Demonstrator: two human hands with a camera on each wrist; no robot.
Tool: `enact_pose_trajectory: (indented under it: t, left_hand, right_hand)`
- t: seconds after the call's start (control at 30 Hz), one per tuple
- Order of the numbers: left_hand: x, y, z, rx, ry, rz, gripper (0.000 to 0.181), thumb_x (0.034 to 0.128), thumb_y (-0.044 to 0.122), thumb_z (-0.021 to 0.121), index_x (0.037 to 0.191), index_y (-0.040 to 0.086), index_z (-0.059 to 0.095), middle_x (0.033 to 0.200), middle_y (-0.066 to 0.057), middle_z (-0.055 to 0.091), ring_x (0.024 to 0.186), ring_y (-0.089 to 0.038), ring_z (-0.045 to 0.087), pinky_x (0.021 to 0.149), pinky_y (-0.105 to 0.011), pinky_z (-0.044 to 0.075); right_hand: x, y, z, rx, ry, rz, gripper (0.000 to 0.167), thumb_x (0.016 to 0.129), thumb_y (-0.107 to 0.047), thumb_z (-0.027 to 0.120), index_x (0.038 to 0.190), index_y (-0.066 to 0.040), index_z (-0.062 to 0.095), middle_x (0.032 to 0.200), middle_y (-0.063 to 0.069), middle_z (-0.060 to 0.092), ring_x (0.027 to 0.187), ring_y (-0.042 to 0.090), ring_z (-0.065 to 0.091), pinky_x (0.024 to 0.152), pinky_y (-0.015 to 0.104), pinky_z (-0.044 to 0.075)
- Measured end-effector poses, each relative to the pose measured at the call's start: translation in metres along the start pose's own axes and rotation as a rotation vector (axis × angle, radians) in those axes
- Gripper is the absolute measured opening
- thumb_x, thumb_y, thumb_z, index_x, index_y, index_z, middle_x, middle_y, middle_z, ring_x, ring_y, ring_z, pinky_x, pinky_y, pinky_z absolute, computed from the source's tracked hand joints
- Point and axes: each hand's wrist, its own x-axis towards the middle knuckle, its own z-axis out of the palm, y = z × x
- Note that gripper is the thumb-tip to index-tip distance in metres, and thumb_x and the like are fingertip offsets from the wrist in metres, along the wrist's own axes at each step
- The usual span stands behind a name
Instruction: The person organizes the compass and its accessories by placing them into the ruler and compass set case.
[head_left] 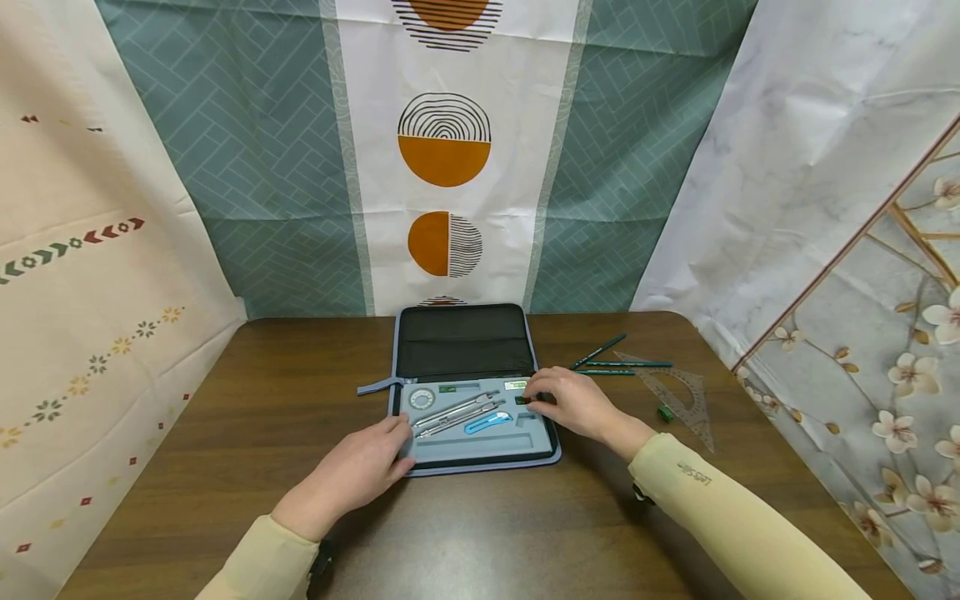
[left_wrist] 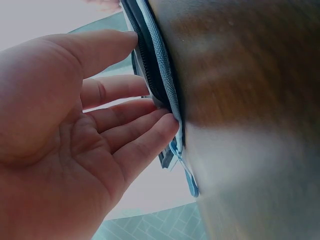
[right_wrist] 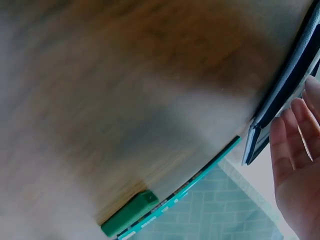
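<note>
A zip case (head_left: 480, 469) lies unfolded on the table, its grey-blue tray nearest me. Along the tray's left edge rests my left hand (head_left: 360, 462), fingers extended and touching the case's side. At the tray's right side, my right hand (head_left: 573, 404) pinches a small dark green piece (head_left: 521, 401) by a slot; its fingertips partly cover it. Two slim silver compass-like tools (head_left: 457, 412) lie diagonally in the tray. Beside them is a light blue utility knife (head_left: 488, 422). A pale round disc (head_left: 422, 399), a small green item (head_left: 447, 389) and a white-and-green item (head_left: 515, 385) sit along the back.
Right of the case, several dark green pencils (head_left: 628, 363) lie on the brown table (head_left: 300, 392). A clear set square (head_left: 693, 408) and a green block (head_left: 665, 412) are close by. A zipper pull (head_left: 375, 387) sticks out left. Patterned cloths (head_left: 442, 208) hang behind.
</note>
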Motion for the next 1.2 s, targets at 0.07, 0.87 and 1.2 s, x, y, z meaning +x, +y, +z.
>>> enact_pose_trajectory:
  t: [0.07,0.87,1.2]
  left_hand:
    - [0.0,0.0,0.0,0.0,-0.003,-0.001,0.028,0.099,0.018,0.086,0.116,0.002,0.071,0.142,-0.027,0.068,0.125,-0.039,0.071,0.097,-0.051,0.062]
    - [0.0,0.0,0.0,0.014,0.005,0.005,0.027,0.0988,0.018,0.086,0.114,0.003,0.071,0.141,-0.027,0.068,0.124,-0.039,0.072,0.097,-0.05,0.062]
    - [0.0,-0.001,0.002,0.01,0.002,0.007,0.03,0.099,0.019,0.086,0.117,0.001,0.072,0.142,-0.027,0.068,0.124,-0.039,0.072,0.097,-0.05,0.062]
  right_hand:
    - [-0.003,0.001,-0.003,0.01,-0.011,0.008,0.023,0.1,-0.024,0.085,0.122,-0.018,0.083,0.13,-0.002,0.075,0.123,0.024,0.07,0.099,0.049,0.06]
    - [-0.065,0.043,-0.046,-0.106,-0.02,0.131,0.051,0.098,-0.025,0.087,0.145,-0.01,0.072,0.147,0.012,0.07,0.137,0.039,0.063,0.107,0.064,0.053]
    - [-0.089,0.06,-0.062,-0.141,-0.029,0.17,0.054,0.095,-0.024,0.09,0.143,-0.008,0.072,0.141,0.015,0.072,0.133,0.042,0.065,0.106,0.065,0.053]
